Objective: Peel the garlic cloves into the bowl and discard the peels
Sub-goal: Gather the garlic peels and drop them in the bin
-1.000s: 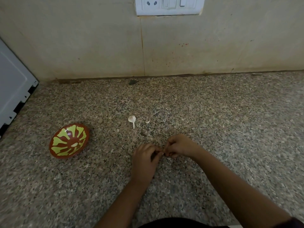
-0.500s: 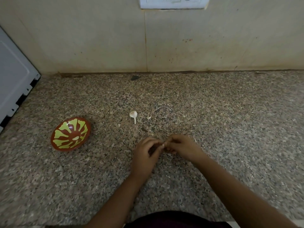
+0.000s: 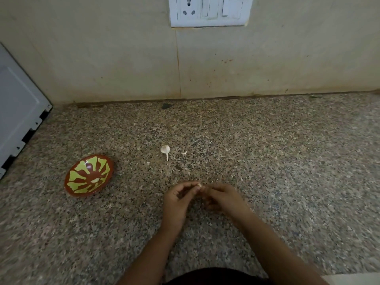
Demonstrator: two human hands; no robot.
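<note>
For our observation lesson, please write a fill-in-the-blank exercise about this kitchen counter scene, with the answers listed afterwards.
1. The left hand and right hand together pinch a garlic clove above the ____.
2. The patterned bowl sits to the ____ of both hands.
3. The white socket plate is mounted on the ____.
Answers: counter; left; wall.

You hold a small pale garlic clove (image 3: 199,185) just below the middle of the frame, pinched between the fingertips of your left hand (image 3: 176,204) and right hand (image 3: 224,199). The bowl (image 3: 82,171), red-brown with yellow-green petal marks, sits at centre left with one pale piece (image 3: 95,180) inside. A white garlic stem (image 3: 165,150) with skin lies at centre, with a peel scrap (image 3: 184,152) just to its right.
</note>
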